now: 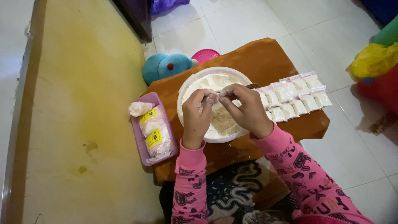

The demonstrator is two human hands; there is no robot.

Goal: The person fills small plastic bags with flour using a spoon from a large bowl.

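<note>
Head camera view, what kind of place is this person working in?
Probably a home floor used for packing food by hand: white floor tiles, a low brown table bearing a bowl of flour, and rows of small filled packets beside it.

Blue round plush toy with red dot, at eleven o'clock; pink lid just beside it. Yellow plastic bag at two o'clock. Purple cloth at twelve.

The light around me is dim and cool, evenly spread, with no hard glare. Soft shadows fall under my arms and beneath the bench's near edge. The white bowl is the brightest spot, slightly washed out. The far right corner is blurred, and the picture's edges bend.
</note>
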